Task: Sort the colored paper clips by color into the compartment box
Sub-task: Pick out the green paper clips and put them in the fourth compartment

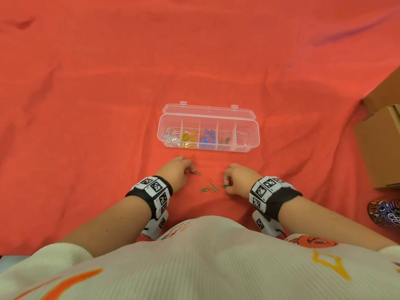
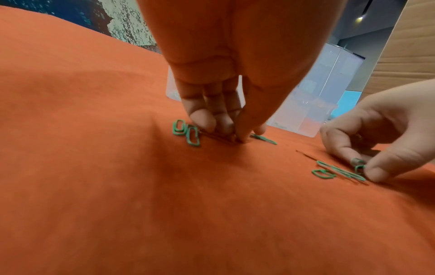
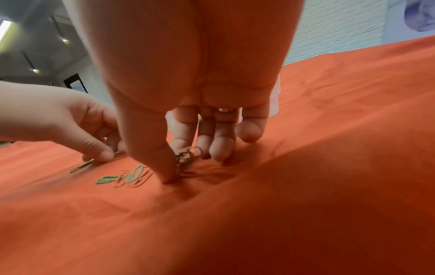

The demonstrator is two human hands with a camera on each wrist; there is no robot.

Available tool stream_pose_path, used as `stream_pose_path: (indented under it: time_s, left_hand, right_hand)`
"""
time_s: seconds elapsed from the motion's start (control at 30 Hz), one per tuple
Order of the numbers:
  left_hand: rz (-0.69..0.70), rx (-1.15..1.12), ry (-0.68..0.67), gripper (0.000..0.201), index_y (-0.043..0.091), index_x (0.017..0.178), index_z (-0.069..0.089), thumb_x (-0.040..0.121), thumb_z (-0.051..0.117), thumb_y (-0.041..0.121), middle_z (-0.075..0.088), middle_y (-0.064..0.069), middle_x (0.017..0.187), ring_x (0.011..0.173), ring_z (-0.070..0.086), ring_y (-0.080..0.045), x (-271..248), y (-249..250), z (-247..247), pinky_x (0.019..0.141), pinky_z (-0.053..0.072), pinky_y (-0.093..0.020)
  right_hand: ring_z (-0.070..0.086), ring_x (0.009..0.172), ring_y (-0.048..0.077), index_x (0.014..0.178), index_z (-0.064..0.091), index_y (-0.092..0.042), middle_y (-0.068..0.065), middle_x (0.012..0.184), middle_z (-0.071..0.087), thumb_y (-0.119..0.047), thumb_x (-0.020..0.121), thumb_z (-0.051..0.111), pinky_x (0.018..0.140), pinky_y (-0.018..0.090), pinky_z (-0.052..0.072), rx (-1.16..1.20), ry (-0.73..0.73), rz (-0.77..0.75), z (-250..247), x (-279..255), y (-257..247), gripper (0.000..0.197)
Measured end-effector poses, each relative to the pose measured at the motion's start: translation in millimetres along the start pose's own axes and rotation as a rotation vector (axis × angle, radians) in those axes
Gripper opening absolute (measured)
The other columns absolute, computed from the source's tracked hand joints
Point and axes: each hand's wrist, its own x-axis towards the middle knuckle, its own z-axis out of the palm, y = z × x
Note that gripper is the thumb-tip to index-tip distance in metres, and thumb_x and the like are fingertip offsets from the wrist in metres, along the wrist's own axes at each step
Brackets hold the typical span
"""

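Observation:
A clear compartment box lies open on the red cloth, with white clips, yellow clips, blue clips and green clips in separate compartments; the rightmost one looks empty. My left hand is down on the cloth, thumb and fingers pinching one end of a green paper clip. My right hand pinches another green paper clip between thumb and forefinger. Loose green clips and red clips lie between the hands. Two more green clips lie by my left fingers.
More red clips, hard to see against the cloth, lie just in front of the box. Brown cardboard boxes stand at the right edge, with a dark patterned object nearer me. The cloth is wrinkled.

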Motion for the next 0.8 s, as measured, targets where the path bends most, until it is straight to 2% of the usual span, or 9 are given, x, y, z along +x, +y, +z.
stream_pose_path:
  time_s: [0.1, 0.17, 0.27, 0.37, 0.53, 0.63, 0.8]
  left_hand:
    - [-0.035, 0.034, 0.01, 0.027, 0.021, 0.091, 0.064, 0.074, 0.05, 0.005, 0.046, 0.005, 0.087, 0.087, 0.056, -0.022, -1, 1, -2, 0.086, 0.049, -0.04]
    - [-0.029, 0.05, 0.047, 0.018, 0.02, 0.09, 0.063, 0.074, 0.057, 0.015, 0.047, 0.005, 0.086, 0.089, 0.058, -0.023, 0, 2, -1, 0.085, 0.05, -0.04]
    - [-0.031, 0.062, 0.071, 0.021, 0.021, 0.096, 0.061, 0.075, 0.066, 0.025, 0.052, -0.002, 0.095, 0.093, 0.058, -0.024, 3, 3, 2, 0.085, 0.05, -0.041]
    - [-0.053, 0.083, 0.077, 0.019, 0.019, 0.094, 0.062, 0.078, 0.067, 0.026, 0.054, -0.005, 0.102, 0.097, 0.057, -0.024, 8, 6, 4, 0.086, 0.049, -0.039]
    - [-0.055, 0.102, 0.035, 0.009, 0.018, 0.085, 0.062, 0.079, 0.064, 0.024, 0.053, -0.004, 0.101, 0.097, 0.056, -0.024, 9, 9, 6, 0.086, 0.049, -0.039]
    - [-0.041, 0.125, 0.023, 0.008, 0.017, 0.083, 0.062, 0.078, 0.063, 0.023, 0.054, -0.004, 0.102, 0.095, 0.057, -0.024, 9, 12, 5, 0.083, 0.05, -0.039]
    - [-0.02, 0.16, -0.035, 0.008, 0.016, 0.085, 0.062, 0.078, 0.059, 0.019, 0.061, -0.004, 0.099, 0.092, 0.06, -0.025, 9, 18, 2, 0.083, 0.051, -0.039]
  right_hand:
    - [0.05, 0.078, 0.018, 0.077, 0.052, -0.026, -0.003, 0.089, 0.047, -0.02, 0.074, 0.066, 0.077, 0.03, 0.042, 0.062, 0.026, 0.012, -1, 0, 1, 0.015]
    - [0.048, 0.078, 0.016, 0.077, 0.052, -0.026, -0.003, 0.088, 0.047, -0.024, 0.077, 0.067, 0.076, 0.028, 0.039, 0.094, 0.041, 0.01, -3, -1, 2, 0.014]
    - [0.046, 0.076, 0.013, 0.077, 0.054, -0.025, -0.003, 0.085, 0.048, -0.028, 0.079, 0.068, 0.073, 0.024, 0.033, 0.154, 0.077, 0.008, -5, -4, 2, 0.015]
    - [0.046, 0.074, 0.012, 0.076, 0.055, -0.026, -0.002, 0.081, 0.051, -0.029, 0.079, 0.069, 0.072, 0.023, 0.033, 0.223, 0.118, -0.001, -8, -5, 2, 0.014]
    - [0.051, 0.066, 0.011, 0.07, 0.056, -0.029, -0.001, 0.077, 0.06, -0.027, 0.076, 0.072, 0.069, 0.026, 0.042, 0.411, 0.225, 0.008, -13, -2, 4, 0.017]
    - [0.05, 0.054, -0.002, 0.066, 0.056, -0.031, -0.005, 0.076, 0.063, -0.023, 0.074, 0.075, 0.061, 0.016, 0.041, 0.476, 0.27, 0.005, -21, -3, 4, 0.022]
    - [0.048, 0.032, -0.001, 0.077, 0.063, -0.023, -0.006, 0.071, 0.062, -0.018, 0.077, 0.072, 0.042, 0.008, 0.039, 0.592, 0.311, 0.026, -29, -4, 0, 0.011]
